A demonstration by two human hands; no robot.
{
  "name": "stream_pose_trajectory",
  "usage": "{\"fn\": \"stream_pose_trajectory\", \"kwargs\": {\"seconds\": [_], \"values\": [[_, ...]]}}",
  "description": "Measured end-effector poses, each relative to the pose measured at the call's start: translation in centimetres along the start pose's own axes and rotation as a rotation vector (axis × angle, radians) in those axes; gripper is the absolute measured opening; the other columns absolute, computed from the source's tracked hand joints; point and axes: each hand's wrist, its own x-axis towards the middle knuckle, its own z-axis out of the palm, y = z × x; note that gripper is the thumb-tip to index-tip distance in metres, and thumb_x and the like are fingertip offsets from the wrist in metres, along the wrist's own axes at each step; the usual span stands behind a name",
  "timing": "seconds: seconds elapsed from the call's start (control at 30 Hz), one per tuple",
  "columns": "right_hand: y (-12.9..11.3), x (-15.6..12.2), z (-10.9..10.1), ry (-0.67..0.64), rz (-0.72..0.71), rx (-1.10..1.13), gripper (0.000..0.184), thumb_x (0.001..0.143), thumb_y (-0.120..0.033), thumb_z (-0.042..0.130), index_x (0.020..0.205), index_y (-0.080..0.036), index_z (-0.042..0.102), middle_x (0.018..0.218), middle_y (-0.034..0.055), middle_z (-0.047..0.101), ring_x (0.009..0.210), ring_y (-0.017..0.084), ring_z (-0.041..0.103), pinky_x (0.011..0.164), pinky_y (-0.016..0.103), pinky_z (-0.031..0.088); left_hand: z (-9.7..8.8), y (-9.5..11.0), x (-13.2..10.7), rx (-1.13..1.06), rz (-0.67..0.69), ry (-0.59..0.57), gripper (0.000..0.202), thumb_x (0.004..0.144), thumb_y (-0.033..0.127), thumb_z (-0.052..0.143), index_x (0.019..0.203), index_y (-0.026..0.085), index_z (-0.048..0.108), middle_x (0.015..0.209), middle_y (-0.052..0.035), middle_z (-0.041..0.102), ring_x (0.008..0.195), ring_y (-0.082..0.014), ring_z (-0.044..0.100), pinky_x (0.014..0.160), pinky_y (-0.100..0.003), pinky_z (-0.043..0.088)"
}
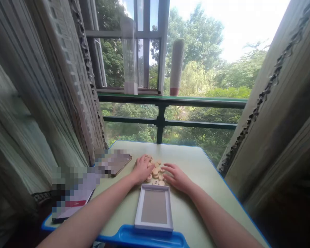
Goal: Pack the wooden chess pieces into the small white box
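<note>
Several small round wooden discs [155, 171] lie in a heap on a pale green table [196, 172]. My left hand [142, 167] rests palm down on the left side of the heap, fingers spread over the discs. On the right side my right hand [176, 176] lies flat with its fingers stretched toward the heap, touching the outer discs. Just in front of the heap sits a shallow white box tray [154, 207], with nothing inside it.
A phone [119, 163] and papers [74, 199] lie at the table's left, partly blurred out. The table has a blue rim [144, 237]. A green railing [170, 101] and open window stand behind, with two tall stacks of cups [177, 67] on the sill. Curtains hang on both sides.
</note>
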Motion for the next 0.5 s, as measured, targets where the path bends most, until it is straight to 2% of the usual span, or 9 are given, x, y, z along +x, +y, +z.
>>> {"fn": "stream_pose_trajectory", "kwargs": {"seconds": [0.1, 0.2, 0.33, 0.4, 0.5], "values": [[-0.3, 0.0, 0.0, -0.027, -0.041, -0.003, 0.037, 0.081, -0.039, 0.054, 0.115, -0.025, 0.061, 0.125, 0.0099, 0.052, 0.115, 0.023, 0.049, 0.099, 0.039, 0.039, 0.6, 0.4, 1.2, -0.061, 0.028, 0.07, 0.048, 0.087, 0.048, 0.031, 0.118, 0.02, 0.053, 0.134, -0.0132, 0.042, 0.128, -0.0266, 0.03, 0.105, -0.044, 0.022], [-0.5, 0.1, 0.1, -0.014, -0.043, -0.023, 0.034, 0.078, -0.038, 0.059, 0.109, -0.024, 0.064, 0.119, 0.0098, 0.056, 0.111, 0.024, 0.052, 0.097, 0.039, 0.04, 0.7, 0.6, 2.1, -0.237, 0.039, 0.165, 0.041, 0.09, 0.038, 0.025, 0.105, 0.017, 0.058, 0.116, -0.0119, 0.056, 0.115, -0.0216, 0.045, 0.103, -0.04, 0.027], [-0.5, 0.3, 0.2, 0.035, -0.007, -0.008, 0.028, 0.082, -0.034, 0.054, 0.104, -0.021, 0.066, 0.113, 0.01, 0.059, 0.106, 0.022, 0.054, 0.095, 0.037, 0.042, -0.5, 0.3, 2.1, -0.573, -0.131, 0.274, 0.043, 0.091, 0.041, 0.024, 0.108, 0.016, 0.055, 0.113, -0.0109, 0.058, 0.107, -0.0193, 0.052, 0.094, -0.034, 0.038], [-0.5, 0.3, 0.1, 0.048, -0.006, -0.002, 0.027, 0.084, -0.033, 0.051, 0.102, -0.02, 0.066, 0.112, 0.0101, 0.059, 0.105, 0.021, 0.055, 0.094, 0.036, 0.043, -1.6, 0.2, 1.6, -0.586, -0.165, 0.269, 0.041, 0.09, 0.041, 0.027, 0.109, 0.016, 0.054, 0.114, -0.0111, 0.058, 0.106, -0.0198, 0.052, 0.094, -0.033, 0.039], [-0.6, 0.2, 0.1, 0.035, -0.038, -0.01, 0.029, 0.082, -0.036, 0.054, 0.104, -0.022, 0.066, 0.114, 0.0098, 0.057, 0.107, 0.022, 0.053, 0.095, 0.037, 0.042, -3.5, 0.6, 0.2, -0.424, -0.185, 0.198, 0.036, 0.087, 0.036, 0.037, 0.107, 0.012, 0.055, 0.114, -0.0148, 0.058, 0.108, -0.0233, 0.051, 0.094, -0.036, 0.038]]}}
